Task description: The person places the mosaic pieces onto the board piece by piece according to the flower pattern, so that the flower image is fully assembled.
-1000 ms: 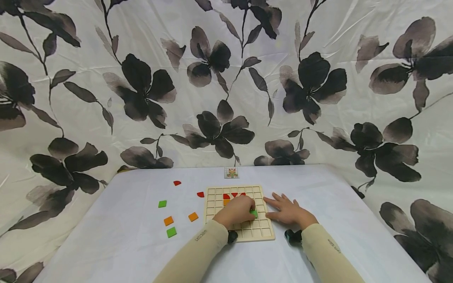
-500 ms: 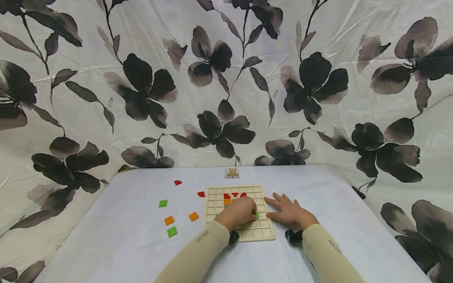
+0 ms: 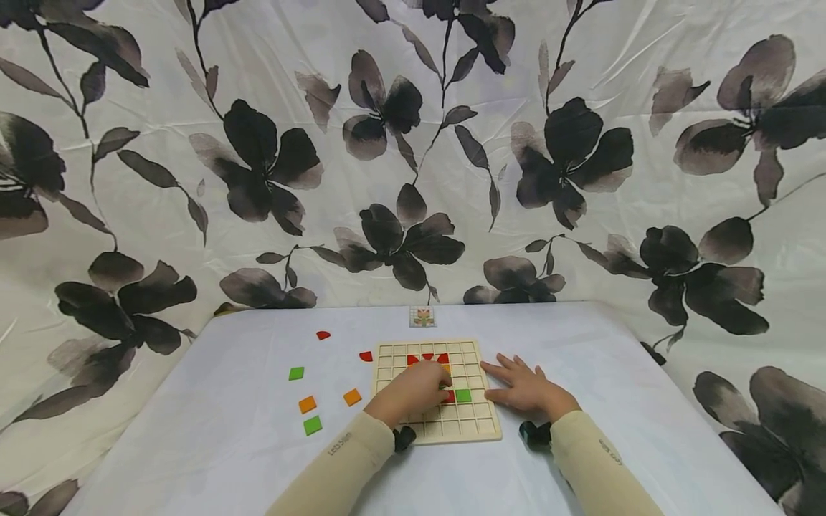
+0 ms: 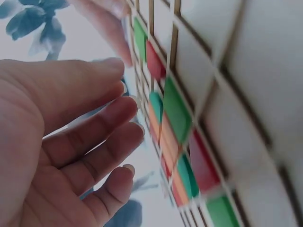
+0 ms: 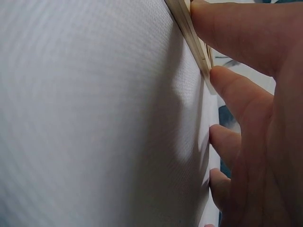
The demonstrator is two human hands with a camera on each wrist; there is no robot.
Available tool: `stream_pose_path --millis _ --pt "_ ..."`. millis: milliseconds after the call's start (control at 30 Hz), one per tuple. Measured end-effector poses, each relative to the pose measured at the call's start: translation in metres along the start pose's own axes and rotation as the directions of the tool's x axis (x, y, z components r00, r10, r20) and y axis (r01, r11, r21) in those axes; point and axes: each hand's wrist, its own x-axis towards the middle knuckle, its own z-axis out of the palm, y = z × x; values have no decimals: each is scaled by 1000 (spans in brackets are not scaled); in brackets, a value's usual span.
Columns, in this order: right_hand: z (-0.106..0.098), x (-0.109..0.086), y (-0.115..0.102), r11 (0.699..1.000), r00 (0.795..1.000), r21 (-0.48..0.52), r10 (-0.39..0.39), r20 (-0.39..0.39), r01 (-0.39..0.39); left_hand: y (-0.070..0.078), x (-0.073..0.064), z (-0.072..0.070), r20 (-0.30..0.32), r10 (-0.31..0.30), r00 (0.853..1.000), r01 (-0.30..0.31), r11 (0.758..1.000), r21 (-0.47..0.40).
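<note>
A pale wooden grid board (image 3: 474, 428) lies on the table with coloured tiles in its cells. Over its middle, my left hand (image 3: 413, 389) holds nothing, its fingers loosely bent. In the left wrist view, its fingertips (image 4: 128, 106) hover beside green, red and orange tiles, apart from them. A green tile (image 3: 463, 395) and a red tile (image 3: 449, 396) show just right of this hand. Several red pieces sit in a row farther back, and the hand hides part of the pattern. My right hand (image 3: 529, 387) rests with spread fingers, thumb and index touching the board's right edge.
Left of the board lie loose pieces: red quarter-rounds (image 3: 323, 335), green squares (image 3: 312, 426) and orange squares (image 3: 352, 396). A small picture card (image 3: 422, 317) with a coloured pattern lies at the table's back edge. Behind hangs a flowered cloth (image 3: 387, 143).
My left hand has drawn back to the left from the green tile, which now shows fully with the red tile beside it. The right hand stays at the board's edge.
</note>
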Motion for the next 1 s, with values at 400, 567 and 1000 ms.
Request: stream_pose_path --millis 400,567,1000 --pt "1 -2 -2 1000 1000 12 8 -7 -8 -44 -54 -21 -36 -141 989 139 989 -44" --pt "2 0 0 1000 1000 6 10 -3 -10 -59 -77 -30 -53 -190 980 189 982 -32" --pt "4 2 1 1000 1000 -7 10 -3 -10 -100 -128 -45 -1 -368 930 368 930 14"
